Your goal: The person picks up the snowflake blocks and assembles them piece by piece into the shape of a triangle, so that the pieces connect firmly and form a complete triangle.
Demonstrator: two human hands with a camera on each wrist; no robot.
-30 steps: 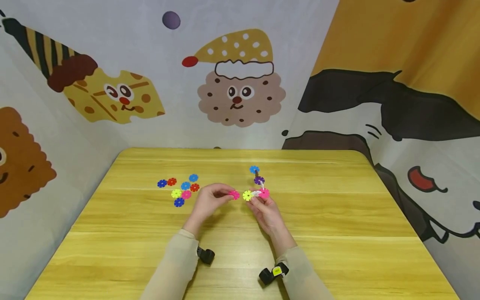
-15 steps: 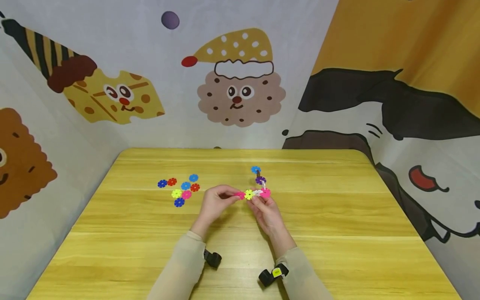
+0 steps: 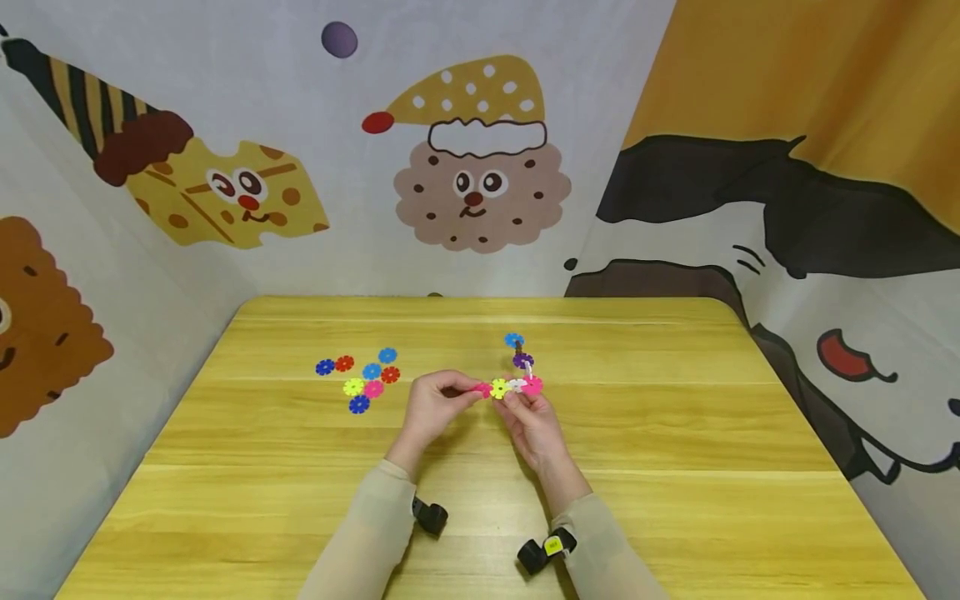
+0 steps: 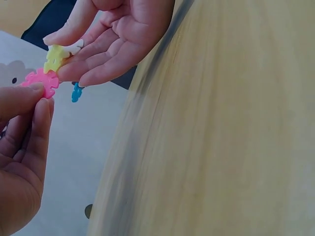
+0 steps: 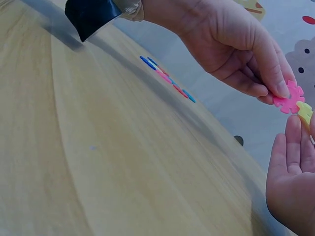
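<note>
My left hand (image 3: pixel 435 408) pinches a pink snowflake disc (image 4: pixel 43 81) between thumb and fingers. Its edge meets a yellow snowflake disc (image 3: pixel 498 389), which my right hand (image 3: pixel 538 429) pinches with the thumb on top. From the yellow disc a joined chain runs on through a white disc (image 3: pixel 516 385), a second pink disc (image 3: pixel 532 385), another white piece, a purple disc (image 3: pixel 522 361), a brown piece and a light blue disc (image 3: pixel 513 340) at the far end. Whether the pink and yellow slots are fully pressed together is hard to tell.
To the left of my hands, loose snowflake discs lie flat on the wooden table (image 3: pixel 247 467): several in blue, red, yellow and pink, among them a dark blue disc (image 3: pixel 359 404). A cartoon-printed cloth (image 3: pixel 480 267) hangs behind the table's far edge.
My left hand has moved right, bringing its pink disc from a gap away up against the yellow disc. The right hand and the chain have shifted only slightly.
</note>
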